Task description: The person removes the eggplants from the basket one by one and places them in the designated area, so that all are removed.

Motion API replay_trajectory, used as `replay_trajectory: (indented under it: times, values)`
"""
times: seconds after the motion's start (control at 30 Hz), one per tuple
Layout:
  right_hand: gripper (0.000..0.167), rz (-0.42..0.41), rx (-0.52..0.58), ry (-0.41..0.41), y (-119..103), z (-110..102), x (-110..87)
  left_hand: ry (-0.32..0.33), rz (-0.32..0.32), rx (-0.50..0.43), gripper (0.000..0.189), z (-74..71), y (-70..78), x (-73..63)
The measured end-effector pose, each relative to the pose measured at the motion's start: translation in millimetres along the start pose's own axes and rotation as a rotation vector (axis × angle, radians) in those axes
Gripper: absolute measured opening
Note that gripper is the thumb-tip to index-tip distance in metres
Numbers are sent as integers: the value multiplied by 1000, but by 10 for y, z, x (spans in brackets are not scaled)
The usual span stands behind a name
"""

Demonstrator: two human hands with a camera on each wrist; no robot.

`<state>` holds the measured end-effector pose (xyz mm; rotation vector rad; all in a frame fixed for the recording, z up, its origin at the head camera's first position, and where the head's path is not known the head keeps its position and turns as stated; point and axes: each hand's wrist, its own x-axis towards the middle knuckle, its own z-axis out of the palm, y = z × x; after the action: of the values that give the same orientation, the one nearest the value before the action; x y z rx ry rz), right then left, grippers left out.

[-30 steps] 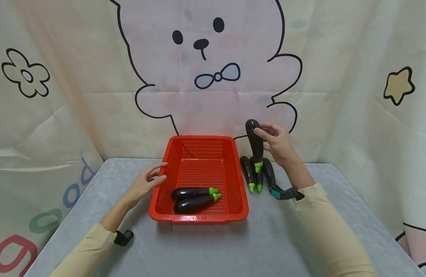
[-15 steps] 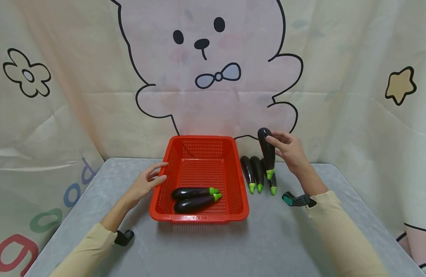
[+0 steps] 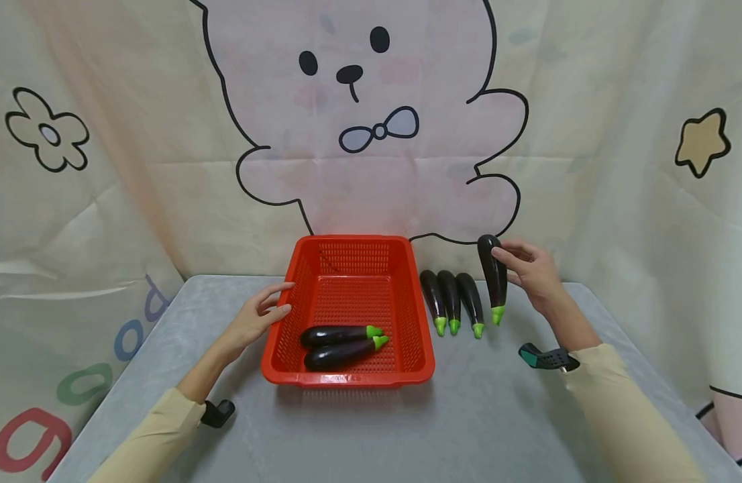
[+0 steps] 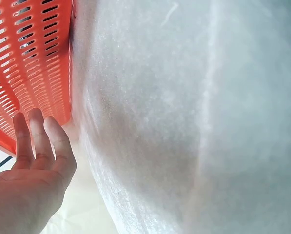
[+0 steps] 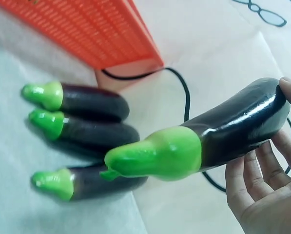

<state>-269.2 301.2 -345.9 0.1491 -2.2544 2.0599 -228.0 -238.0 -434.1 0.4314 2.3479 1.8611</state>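
Two eggplants (image 3: pixel 339 354) in basket (image 3: pixel 365 380), three eggplants (image 3: pixel 449 298) right of it, right hand (image 3: pixel 533 272) pinching sixth eggplant (image 3: pixel 493 276), left hand (image 3: pixel 254 318) relaxed at basket's left rim

left grip (image 3: pixel 250 322): fingers (image 4: pixel 61 141) loosely extended | right grip (image 3: pixel 535 275): pinching, higher than left | 2 forearms (image 3: pixel 624 409) angled forward, inward

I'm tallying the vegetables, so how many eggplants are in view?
6: two eggplants inside the red basket, three eggplants on the table just right of it, and one eggplant held by the right hand. None seems hidden.
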Motion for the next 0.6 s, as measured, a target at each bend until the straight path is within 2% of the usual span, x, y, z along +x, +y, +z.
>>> replay_trajectory:
  times: [0.3,0.6]
  values:
    - [40,63,-49,11,164,-152,-42,-3,-1,-5,53,-12,-6,17]
    - [45,53,-153,32,292,-266,-52,-10,4,-17,53,-13,0,-2]
